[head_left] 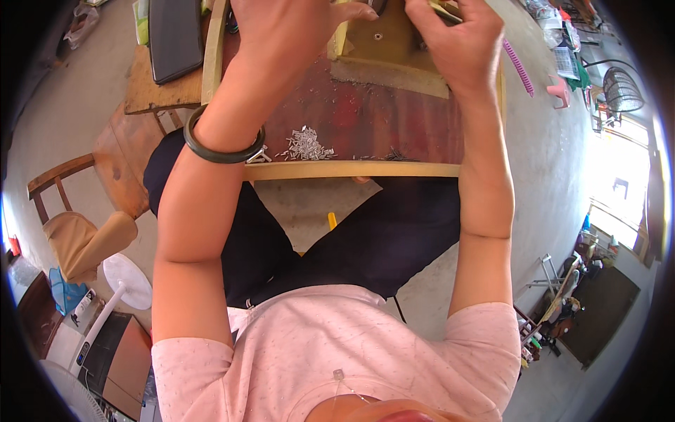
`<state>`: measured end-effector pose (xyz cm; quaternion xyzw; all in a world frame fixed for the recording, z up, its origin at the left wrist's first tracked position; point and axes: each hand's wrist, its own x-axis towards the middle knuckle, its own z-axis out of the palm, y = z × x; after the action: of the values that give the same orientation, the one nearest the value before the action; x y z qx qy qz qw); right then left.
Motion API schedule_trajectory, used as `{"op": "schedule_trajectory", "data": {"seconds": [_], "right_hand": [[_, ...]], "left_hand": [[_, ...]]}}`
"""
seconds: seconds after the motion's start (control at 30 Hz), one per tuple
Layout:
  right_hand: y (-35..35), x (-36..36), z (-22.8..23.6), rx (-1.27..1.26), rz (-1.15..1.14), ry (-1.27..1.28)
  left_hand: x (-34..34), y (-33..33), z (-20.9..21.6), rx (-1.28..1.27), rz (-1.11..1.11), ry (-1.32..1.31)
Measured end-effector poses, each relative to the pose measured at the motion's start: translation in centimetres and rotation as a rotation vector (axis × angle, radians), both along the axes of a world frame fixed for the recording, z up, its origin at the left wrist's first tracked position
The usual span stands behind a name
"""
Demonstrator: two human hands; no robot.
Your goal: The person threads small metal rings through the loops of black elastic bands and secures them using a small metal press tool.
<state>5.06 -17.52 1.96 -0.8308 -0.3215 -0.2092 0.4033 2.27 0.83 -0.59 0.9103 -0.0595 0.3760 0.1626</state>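
Both hands raised over tray-like wooden workbench [351,169], working at top edge of view.

Left hand [285,32] loosely curled, touching pale wooden block [383,35]; no firm clasp visible. Right hand [457,42] pinched shut on small flat yellowish piece [443,8], mostly cropped. Piece judged light, stiff, thin: best held by edges, fingertip pinch. Heap of tiny metal pins [306,145] on red bench top, near front rail; likely slippery, easily scattered.

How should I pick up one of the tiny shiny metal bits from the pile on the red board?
Pinch one piece at the loose edge of the small metal pieces, from above with thumb and finger. They lie flat and tangled on the red board, so a stray one at the rim should lift most easily. The left hand is nearest.
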Motion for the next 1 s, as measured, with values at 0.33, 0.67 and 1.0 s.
{"op": "schedule_trajectory", "data": {"seconds": [0.33,0.67,1.0], "right_hand": [[0.7,3.1,-2.9,-0.076,0.153,-0.342],[1.1,2.6,-2.8,-0.11,0.126,-0.31],[3.2,0.6,-0.8,-0.255,-0.008,-0.514]], "left_hand": [[0.3,0.4,-0.9,0.079,0.025,-0.051],[0.1,0.4,-0.6,0.024,-0.026,-0.054],[0.2,0.5,-0.3,0.041,-0.01,-0.064]]}}
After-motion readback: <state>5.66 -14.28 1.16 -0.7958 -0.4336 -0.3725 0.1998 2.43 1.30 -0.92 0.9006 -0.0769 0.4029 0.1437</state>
